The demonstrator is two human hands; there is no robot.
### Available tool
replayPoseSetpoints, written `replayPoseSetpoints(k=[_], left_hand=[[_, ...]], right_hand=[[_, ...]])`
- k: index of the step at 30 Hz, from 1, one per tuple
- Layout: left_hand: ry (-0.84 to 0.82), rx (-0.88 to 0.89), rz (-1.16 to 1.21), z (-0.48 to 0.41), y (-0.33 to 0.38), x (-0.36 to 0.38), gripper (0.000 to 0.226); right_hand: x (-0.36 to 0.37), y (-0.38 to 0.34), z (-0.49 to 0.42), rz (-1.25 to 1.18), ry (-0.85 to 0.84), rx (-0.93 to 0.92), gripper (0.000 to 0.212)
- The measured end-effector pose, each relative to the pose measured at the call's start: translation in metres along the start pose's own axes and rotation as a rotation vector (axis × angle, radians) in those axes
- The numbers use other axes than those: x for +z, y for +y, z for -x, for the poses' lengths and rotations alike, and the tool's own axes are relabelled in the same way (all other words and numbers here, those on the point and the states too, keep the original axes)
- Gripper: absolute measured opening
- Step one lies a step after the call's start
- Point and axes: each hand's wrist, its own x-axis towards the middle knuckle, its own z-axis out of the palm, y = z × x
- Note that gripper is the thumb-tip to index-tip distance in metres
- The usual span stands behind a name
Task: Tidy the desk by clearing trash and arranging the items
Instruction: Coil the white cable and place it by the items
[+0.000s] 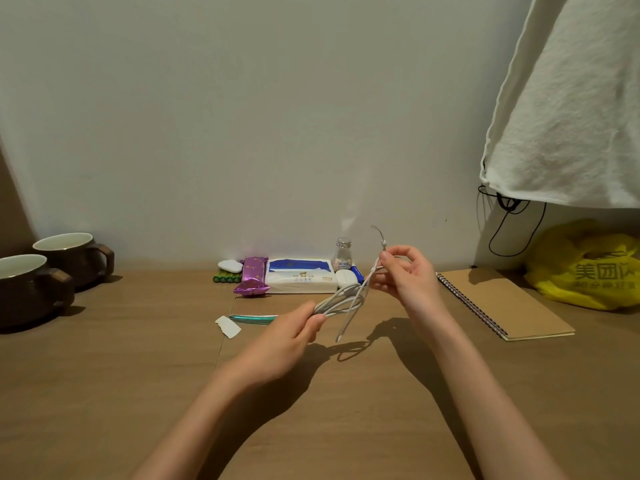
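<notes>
White cable (pixel 341 301) was held up in the air above the middle of the desk (pixel 138 375), clear of the wood, gathered into a loose bundle of loops. The left hand (pixel 287 341) gripped one end of that bundle, its fingers (pixel 317 318) curled tight round the strands, most likely so the loops could not spring apart. The right hand (pixel 405 275) was raised a little higher and farther back, thumb and forefinger pinched together on a single strand that rose to a thin tail above them. One loose end dangled below the bundle. The grip looked like that of someone winding or tying off the cable so it could be put away neatly, though whether a tie was in use was too small to tell.

Against the wall behind the hands, a tissue pack (pixel 300 275), a purple snack wrapper (pixel 252 275), green batteries (pixel 227 278) and a small bottle (pixel 343 254) sat close together, apparently grouped on purpose. A paper scrap (pixel 228 326) and a teal strip (pixel 254 318) lay just left of the left hand and looked like trash not yet cleared. Two mugs (pixel 74 254) stood side by side at the far left. A notebook (pixel 502 299) lay flat at the right, near a yellow bag (pixel 585 268).
</notes>
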Motion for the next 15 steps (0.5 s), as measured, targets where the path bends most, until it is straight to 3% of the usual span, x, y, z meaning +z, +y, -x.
replayPoseSetpoints(k=[5,10,15], left_hand=[[-0.13,0.032,0.082,-0.001,0.0,0.001,0.024],[-0.349,0.043,0.169,0.003,0.006,0.006,0.021],[-0.389,0.004,0.035,0.003,0.009,0.015,0.023]], right_hand=[[0.006,0.003,0.001,-0.022,0.043,-0.011,0.002],[0.013,0.001,0.005,-0.066,-0.059,0.019,0.003],[0.01,-0.004,0.006,-0.131,-0.083,0.023,0.003]])
